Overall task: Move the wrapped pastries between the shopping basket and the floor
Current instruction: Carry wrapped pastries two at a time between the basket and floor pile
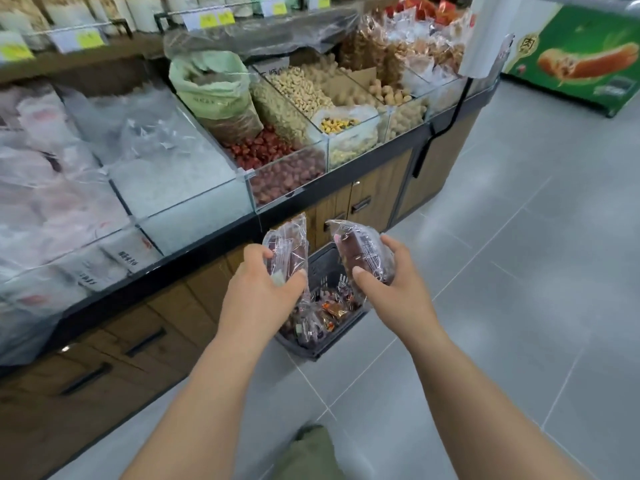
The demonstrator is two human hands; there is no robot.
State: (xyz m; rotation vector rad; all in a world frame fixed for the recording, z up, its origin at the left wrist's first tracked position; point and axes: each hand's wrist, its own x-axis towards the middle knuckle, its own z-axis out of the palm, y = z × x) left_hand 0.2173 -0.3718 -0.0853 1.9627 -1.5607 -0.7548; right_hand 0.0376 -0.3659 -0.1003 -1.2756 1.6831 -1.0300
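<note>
A dark plastic shopping basket (323, 351) stands on the grey tiled floor (519, 306) against the display counter, with several wrapped pastries (332, 311) inside. My left hand (263, 289) grips a dark pastry in clear wrap (289, 245), held upright above the basket's left side. My right hand (391, 285) grips a second wrapped dark pastry (363, 251) above the basket's right side. My hands hide part of the basket's inside.
A counter with glass bins (287, 174) of nuts, red dates and white bagged goods runs along the left, with wooden cabinet doors (145, 341) below. A green freezer (571, 57) stands at the far right. My trouser leg (311, 452) shows at the bottom.
</note>
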